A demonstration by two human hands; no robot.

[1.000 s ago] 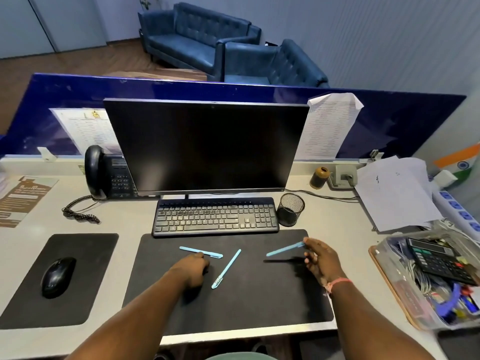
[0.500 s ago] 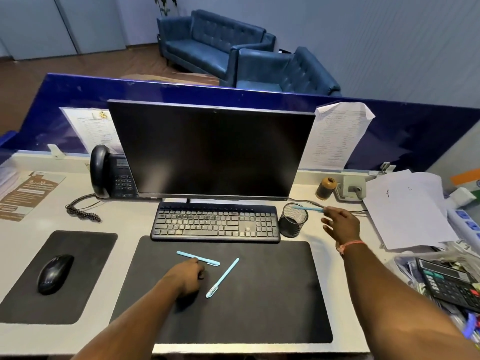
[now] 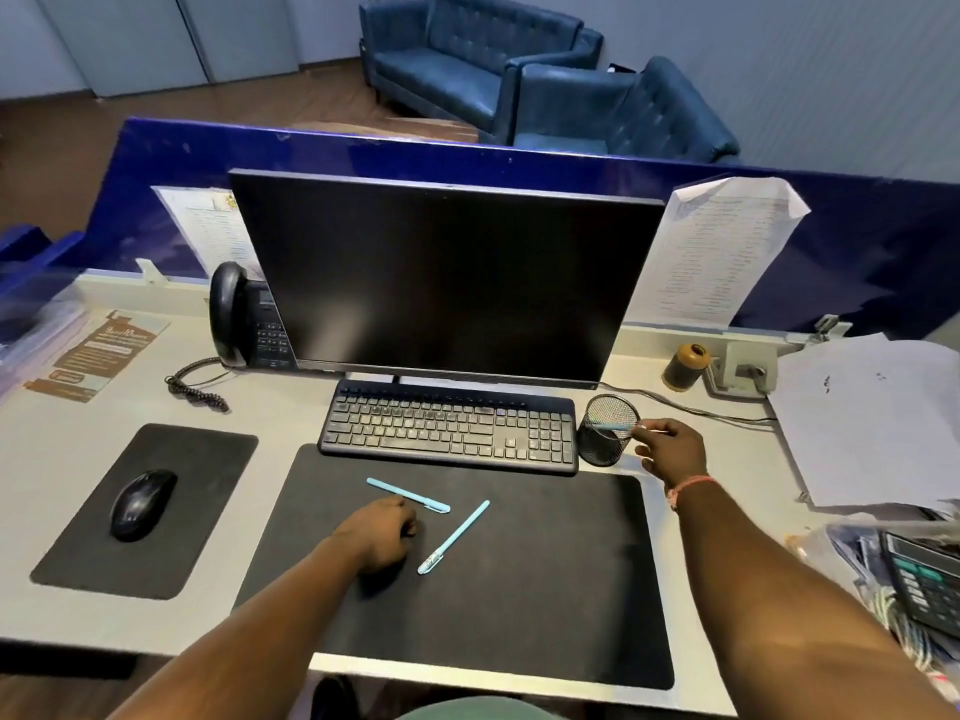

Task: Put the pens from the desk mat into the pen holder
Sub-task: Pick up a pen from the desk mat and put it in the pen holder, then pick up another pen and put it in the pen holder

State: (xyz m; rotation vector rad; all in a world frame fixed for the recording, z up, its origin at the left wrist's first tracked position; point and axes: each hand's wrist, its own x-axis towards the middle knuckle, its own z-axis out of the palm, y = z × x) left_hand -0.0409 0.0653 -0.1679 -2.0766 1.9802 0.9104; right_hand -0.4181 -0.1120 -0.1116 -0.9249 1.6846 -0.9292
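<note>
A black mesh pen holder (image 3: 607,449) stands at the keyboard's right end. My right hand (image 3: 672,449) pinches a light blue pen (image 3: 615,425) by its end, and the pen lies nearly level across the holder's mouth. Two more light blue pens lie on the black desk mat (image 3: 545,589): one (image 3: 415,498) just beyond my left hand, the other (image 3: 457,535) slanting to its right. My left hand (image 3: 382,532) rests on the mat with its fingers curled, its knuckles against the nearer pen, with no grip on the pen visible.
A black keyboard (image 3: 452,426) and monitor (image 3: 441,283) stand behind the mat. A mouse (image 3: 141,504) sits on its pad at left, with a phone (image 3: 244,319) behind it. Loose papers (image 3: 872,423), a thread spool (image 3: 685,366) and a calculator (image 3: 924,579) in a clutter tray crowd the right side.
My right hand lifted a pen off the mat and carried it back and right to the pen holder's mouth. My left hand has stayed by the same pen.
</note>
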